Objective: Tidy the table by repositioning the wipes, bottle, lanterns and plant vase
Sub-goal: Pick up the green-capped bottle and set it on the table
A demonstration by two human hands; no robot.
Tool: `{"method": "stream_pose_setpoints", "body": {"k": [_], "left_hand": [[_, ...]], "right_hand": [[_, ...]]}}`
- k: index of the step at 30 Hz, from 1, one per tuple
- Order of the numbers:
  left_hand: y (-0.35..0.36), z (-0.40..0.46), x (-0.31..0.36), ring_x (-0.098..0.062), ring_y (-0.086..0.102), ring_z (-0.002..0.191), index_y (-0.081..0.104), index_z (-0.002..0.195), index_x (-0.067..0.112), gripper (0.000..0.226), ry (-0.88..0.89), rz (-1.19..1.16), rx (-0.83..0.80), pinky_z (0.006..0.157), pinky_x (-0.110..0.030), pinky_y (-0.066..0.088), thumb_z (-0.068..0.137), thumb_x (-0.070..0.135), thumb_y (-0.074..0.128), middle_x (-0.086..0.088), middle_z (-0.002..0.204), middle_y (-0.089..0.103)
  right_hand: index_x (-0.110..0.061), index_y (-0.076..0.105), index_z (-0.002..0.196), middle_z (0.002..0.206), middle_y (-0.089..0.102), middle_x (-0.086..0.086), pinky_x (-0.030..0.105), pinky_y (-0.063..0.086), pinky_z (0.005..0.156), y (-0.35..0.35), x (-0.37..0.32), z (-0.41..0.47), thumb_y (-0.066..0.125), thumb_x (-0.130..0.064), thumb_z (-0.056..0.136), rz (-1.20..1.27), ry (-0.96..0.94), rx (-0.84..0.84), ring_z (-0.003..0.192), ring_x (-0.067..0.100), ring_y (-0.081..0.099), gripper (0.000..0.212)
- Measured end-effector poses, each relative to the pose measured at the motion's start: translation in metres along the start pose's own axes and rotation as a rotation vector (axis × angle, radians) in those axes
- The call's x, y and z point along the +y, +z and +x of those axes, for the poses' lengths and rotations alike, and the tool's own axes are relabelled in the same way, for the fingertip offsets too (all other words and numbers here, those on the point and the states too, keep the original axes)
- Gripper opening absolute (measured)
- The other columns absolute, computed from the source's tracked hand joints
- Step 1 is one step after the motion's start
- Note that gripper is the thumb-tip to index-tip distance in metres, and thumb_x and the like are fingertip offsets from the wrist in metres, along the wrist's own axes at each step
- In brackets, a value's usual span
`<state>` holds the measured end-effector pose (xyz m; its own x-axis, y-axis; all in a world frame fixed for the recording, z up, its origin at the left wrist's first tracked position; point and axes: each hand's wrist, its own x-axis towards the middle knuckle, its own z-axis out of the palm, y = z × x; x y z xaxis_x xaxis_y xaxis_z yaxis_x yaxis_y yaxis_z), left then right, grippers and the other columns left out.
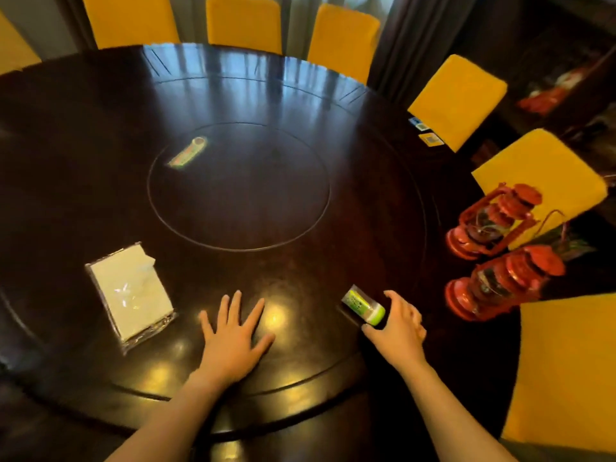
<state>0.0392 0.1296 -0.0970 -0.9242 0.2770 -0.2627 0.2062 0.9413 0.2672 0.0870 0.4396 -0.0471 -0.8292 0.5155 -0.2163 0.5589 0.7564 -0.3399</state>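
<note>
A small bottle (362,305) with a green cap lies on its side near the front right of the dark round table (300,181). My right hand (398,323) is at its cap end, with the thumb under the cap and the forefinger over it. My left hand (233,338) rests flat on the table, fingers spread, holding nothing. A white pack of wipes (130,295) in clear wrap lies to the left. Two red lanterns (493,221) (503,285) stand at the right edge. Behind them shows something dark with green leaves (575,245), blurred and partly hidden.
A green flat packet (188,151) lies on the inner turntable disc (240,241). Yellow chairs (456,98) ring the table's far and right sides. Two small cards (426,131) lie near the right rim. Dark shelving (566,78) stands at the far right.
</note>
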Motion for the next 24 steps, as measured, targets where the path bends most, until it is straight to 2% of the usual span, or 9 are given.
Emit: {"method": "stream_pose_setpoints", "body": {"k": [3,5,8,11,14,16,19,24], "left_hand": [[0.012,-0.001,0.002,-0.028,-0.028,0.143,-0.010,0.148,0.047,0.078,-0.018,0.066,0.011,0.109,-0.066,-0.013,0.081,0.081,0.009,-0.011,0.164,-0.011],[0.014,-0.002,0.002,-0.028,-0.026,0.144,-0.008,0.149,0.047,0.078,-0.022,0.081,0.030,0.108,-0.066,-0.013,0.081,0.081,0.008,-0.011,0.164,-0.010],[0.015,-0.003,0.002,-0.029,-0.026,0.144,-0.012,0.148,0.047,0.076,-0.020,0.090,0.040,0.108,-0.065,-0.016,0.083,0.080,0.008,-0.011,0.164,-0.010],[0.018,-0.004,0.002,-0.030,-0.022,0.145,-0.010,0.148,0.045,0.075,-0.025,0.117,0.074,0.110,-0.066,-0.013,0.084,0.080,0.007,-0.011,0.164,-0.005],[0.019,-0.005,0.003,-0.032,-0.010,0.148,0.005,0.151,0.043,0.075,-0.015,0.089,0.115,0.111,-0.068,-0.007,0.086,0.078,0.012,-0.013,0.163,0.006],[0.020,-0.005,0.004,-0.033,-0.005,0.149,0.010,0.151,0.042,0.074,-0.011,0.086,0.135,0.112,-0.068,-0.005,0.086,0.077,0.015,-0.013,0.162,0.010],[0.021,-0.004,0.004,-0.032,-0.004,0.149,0.010,0.152,0.043,0.075,-0.012,0.088,0.153,0.112,-0.068,-0.004,0.086,0.078,0.014,-0.013,0.163,0.011],[0.022,-0.005,0.004,-0.032,-0.006,0.149,0.006,0.151,0.043,0.075,-0.019,0.109,0.151,0.112,-0.067,-0.006,0.086,0.078,0.014,-0.012,0.163,0.008]], "right_hand": [[-0.037,0.033,0.125,0.122,0.052,-0.004,0.047,0.034,0.099,0.010,0.003,0.003,0.074,-0.044,0.067,0.052,0.001,-0.036,0.126,0.024,0.041,0.071],[-0.039,0.035,0.113,0.105,0.052,-0.009,0.045,0.037,0.093,0.012,0.004,0.004,0.072,-0.042,0.070,0.066,-0.020,-0.011,0.116,0.024,0.049,0.057],[-0.041,0.039,0.104,0.095,0.050,-0.012,0.043,0.038,0.087,0.007,0.003,0.005,0.073,-0.044,0.072,0.102,-0.039,0.017,0.105,0.022,0.055,0.047],[-0.039,0.048,0.114,0.101,0.054,-0.011,0.042,0.042,0.089,-0.003,0.000,0.006,0.073,-0.047,0.073,0.213,-0.112,0.064,0.104,0.019,0.054,0.049],[-0.035,0.052,0.127,0.105,0.049,-0.008,0.027,0.045,0.083,-0.015,-0.009,0.012,0.070,-0.049,0.077,0.337,-0.208,0.077,0.096,0.010,0.055,0.055],[-0.034,0.052,0.131,0.102,0.044,-0.008,0.021,0.042,0.077,-0.020,-0.018,0.017,0.068,-0.051,0.077,0.277,-0.248,0.055,0.087,0.005,0.053,0.058],[-0.033,0.051,0.133,0.104,0.042,-0.005,0.027,0.047,0.077,-0.021,-0.030,0.023,0.065,-0.052,0.079,0.156,-0.269,0.013,0.087,0.012,0.054,0.059],[-0.032,0.048,0.131,0.106,0.040,-0.004,0.030,0.047,0.072,-0.015,-0.033,0.026,0.062,-0.048,0.082,0.112,-0.246,0.015,0.084,0.018,0.056,0.053]]}}
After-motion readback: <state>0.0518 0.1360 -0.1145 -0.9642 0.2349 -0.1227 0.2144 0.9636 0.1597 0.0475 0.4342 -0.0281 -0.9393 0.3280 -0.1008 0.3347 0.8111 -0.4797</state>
